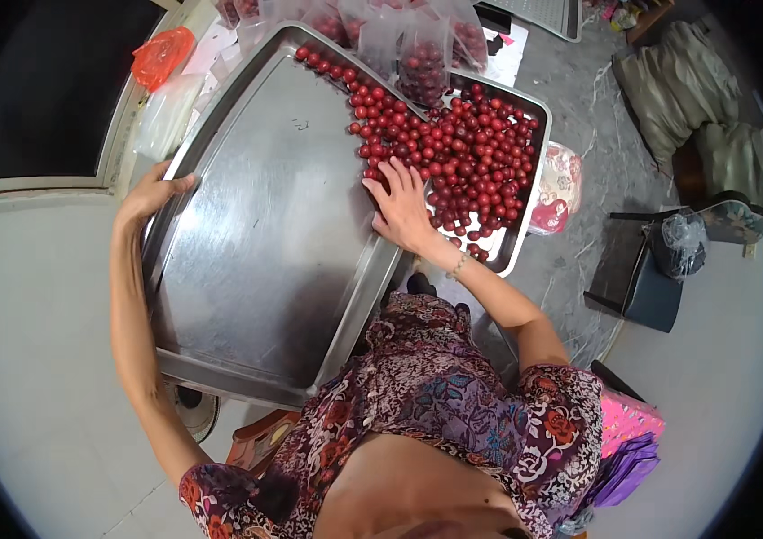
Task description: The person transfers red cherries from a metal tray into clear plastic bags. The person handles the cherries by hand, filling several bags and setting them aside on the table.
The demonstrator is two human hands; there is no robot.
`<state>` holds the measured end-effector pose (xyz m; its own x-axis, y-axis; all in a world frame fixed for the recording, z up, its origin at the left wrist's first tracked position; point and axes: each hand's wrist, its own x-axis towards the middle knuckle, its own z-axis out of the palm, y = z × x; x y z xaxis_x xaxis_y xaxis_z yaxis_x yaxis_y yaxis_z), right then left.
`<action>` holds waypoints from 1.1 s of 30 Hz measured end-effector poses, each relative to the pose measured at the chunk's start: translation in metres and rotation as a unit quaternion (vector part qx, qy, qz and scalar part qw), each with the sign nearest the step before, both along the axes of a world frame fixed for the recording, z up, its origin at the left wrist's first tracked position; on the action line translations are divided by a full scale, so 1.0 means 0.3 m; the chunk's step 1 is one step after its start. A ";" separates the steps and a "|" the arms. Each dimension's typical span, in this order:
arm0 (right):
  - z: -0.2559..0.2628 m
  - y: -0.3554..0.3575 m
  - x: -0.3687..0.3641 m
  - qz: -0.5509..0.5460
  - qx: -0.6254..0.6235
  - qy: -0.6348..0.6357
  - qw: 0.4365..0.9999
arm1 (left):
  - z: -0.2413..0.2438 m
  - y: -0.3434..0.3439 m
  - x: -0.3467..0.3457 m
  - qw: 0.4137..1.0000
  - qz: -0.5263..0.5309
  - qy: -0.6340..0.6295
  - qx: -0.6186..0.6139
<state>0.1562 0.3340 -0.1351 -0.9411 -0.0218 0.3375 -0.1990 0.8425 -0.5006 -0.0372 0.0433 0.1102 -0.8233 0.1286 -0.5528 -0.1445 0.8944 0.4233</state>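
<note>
My left hand (155, 192) grips the left rim of a large, deep metal tray (273, 202), thumb over the inner side. Round red fruits (381, 111) lie along that tray's far right side; the rest of its floor is bare. Its right side overlaps a smaller metal tray (539, 175), which holds a spread of the same red fruits (479, 151). My right hand (403, 205) lies at the large tray's right edge with fingers apart, the fingertips at the nearest fruits. Whether the right thumb presses on the rim, I cannot tell.
Several clear plastic bags of red fruit (422, 64) stand behind the trays. An orange-red plastic bag (162, 57) and clear plastic bags (166, 118) lie at left. A wrapped patterned package (556, 182) sits beside the smaller tray on the grey marbled surface (576, 87). A dark chair (651, 283) stands at right.
</note>
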 end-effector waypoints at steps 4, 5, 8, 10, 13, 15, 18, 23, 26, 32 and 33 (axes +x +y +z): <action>0.001 -0.011 -0.025 -0.047 0.014 0.009 0.999 | 0.009 -0.001 0.010 1.000 -0.001 -0.014 0.002; -0.003 -0.010 -0.033 -0.055 0.020 0.011 0.998 | -0.001 -0.017 0.000 1.000 -0.004 -0.017 0.007; -0.091 0.041 -0.083 -0.082 0.009 0.069 0.994 | -0.004 0.007 0.012 1.000 -0.014 -0.001 0.019; -0.069 0.100 -0.113 -0.162 0.020 0.051 0.985 | 0.000 0.006 0.028 1.000 -0.006 0.012 0.019; -0.026 0.194 -0.092 -0.204 0.031 0.070 0.976 | -0.011 -0.004 0.029 1.000 0.002 0.018 0.024; -0.048 0.234 -0.065 -0.199 0.045 0.067 0.977 | -0.017 -0.006 0.025 0.999 -0.003 0.016 0.033; -0.042 0.266 -0.013 -0.255 -0.001 0.090 0.963 | -0.022 -0.007 0.026 0.999 0.004 0.022 0.030; 0.000 0.101 0.173 -0.236 -0.232 0.089 0.939 | -0.008 0.014 0.048 0.999 0.006 0.022 0.026; -0.066 -0.097 0.369 -0.228 -0.443 -0.104 0.861 | -0.017 0.006 0.033 1.000 0.008 0.016 0.023; -0.110 -0.210 0.348 -0.136 -0.796 -0.298 0.509 | -0.045 -0.035 0.005 1.000 -0.011 0.016 0.017; -0.156 -0.212 0.316 -0.106 -0.850 -0.263 0.444 | -0.047 -0.028 0.004 1.000 -0.016 0.017 0.011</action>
<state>0.2509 0.2703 -0.1819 -0.8191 -0.0488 -0.5715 0.3167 -0.8693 -0.3796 -0.0361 0.0350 0.0961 -0.8368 0.1669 -0.5215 -0.1010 0.8890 0.4466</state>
